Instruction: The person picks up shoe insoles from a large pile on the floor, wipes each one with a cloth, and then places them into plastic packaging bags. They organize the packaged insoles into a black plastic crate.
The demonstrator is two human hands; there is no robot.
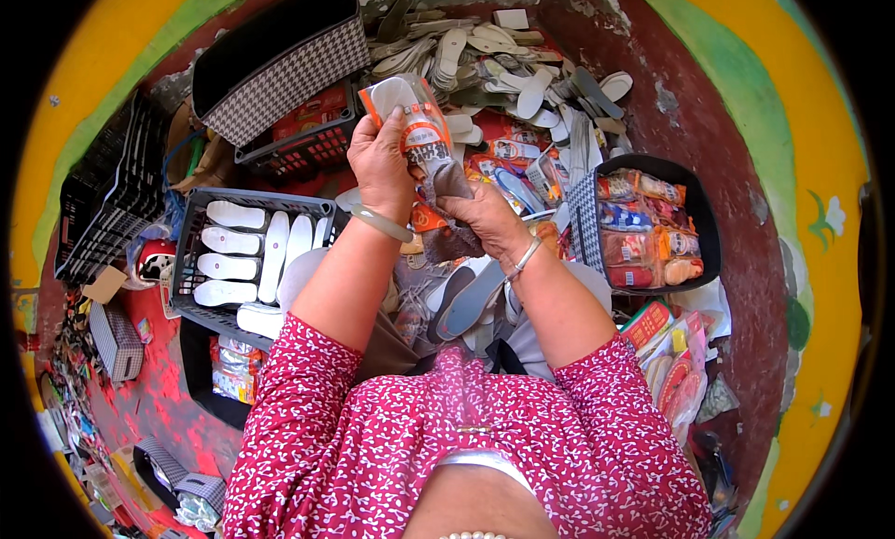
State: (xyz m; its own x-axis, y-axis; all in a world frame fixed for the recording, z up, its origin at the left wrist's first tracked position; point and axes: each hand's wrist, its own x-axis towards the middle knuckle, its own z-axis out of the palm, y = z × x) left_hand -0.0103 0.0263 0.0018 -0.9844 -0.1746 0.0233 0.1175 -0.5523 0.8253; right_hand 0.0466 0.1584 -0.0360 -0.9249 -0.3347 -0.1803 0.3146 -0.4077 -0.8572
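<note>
Out in front of me, a clear bag with orange print [424, 133] is held up in both hands, with a pale insole showing at its top end. My left hand [380, 164] is closed on the bag's upper left side, thumb lying across its face. Lower down, my right hand [489, 220] is closed on the greyish end of the same bagged insole; its fingertips are partly hidden. Below my hands, loose grey-blue insoles [471, 298] lie between my knees. Packaged insoles with orange print [513, 150] lie just beyond my right hand.
A black crate of white insoles [198, 259] stands at left. At right is a checked box [585, 217] of bagged goods. Far ahead, many loose insoles [452, 52] are heaped by the wall. A large checked bin [289, 77] rests on another crate [322, 143], far left.
</note>
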